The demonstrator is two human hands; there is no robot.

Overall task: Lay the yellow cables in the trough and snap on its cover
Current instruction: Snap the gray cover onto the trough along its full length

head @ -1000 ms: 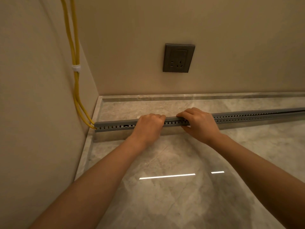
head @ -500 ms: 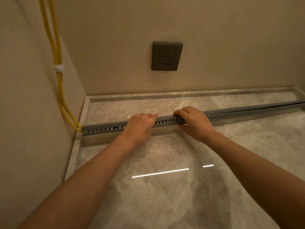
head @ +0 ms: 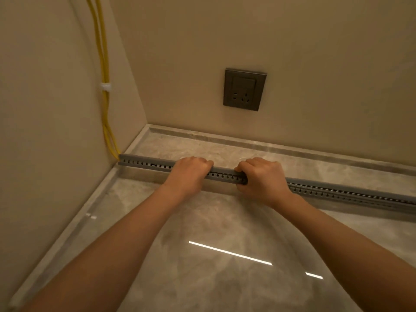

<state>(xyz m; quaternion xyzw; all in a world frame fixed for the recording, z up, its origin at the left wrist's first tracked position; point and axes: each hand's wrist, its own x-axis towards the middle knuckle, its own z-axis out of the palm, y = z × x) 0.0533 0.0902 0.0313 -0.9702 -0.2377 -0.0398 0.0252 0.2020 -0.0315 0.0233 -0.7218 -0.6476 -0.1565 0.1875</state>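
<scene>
A long grey slotted trough (head: 144,163) lies on the marble floor, running from the left wall out past the right edge of view. Its grey cover (head: 225,171) sits along the top; to the right of my hands a dark gap shows between cover and trough. Two yellow cables (head: 104,70) hang down the left wall, held by a white tie (head: 105,86), and enter the trough's left end. My left hand (head: 190,173) is curled over the cover, knuckles up. My right hand (head: 263,179) grips cover and trough a short way to the right.
A dark grey wall socket (head: 244,89) is set in the back wall above the trough. A low stone skirting (head: 270,144) runs along the back wall, and another along the left wall. The glossy floor (head: 202,266) reflects a ceiling light.
The view has swung, so the trough now slants down to the right. Both hands stay on the cover; the gap between them has widened a little.
</scene>
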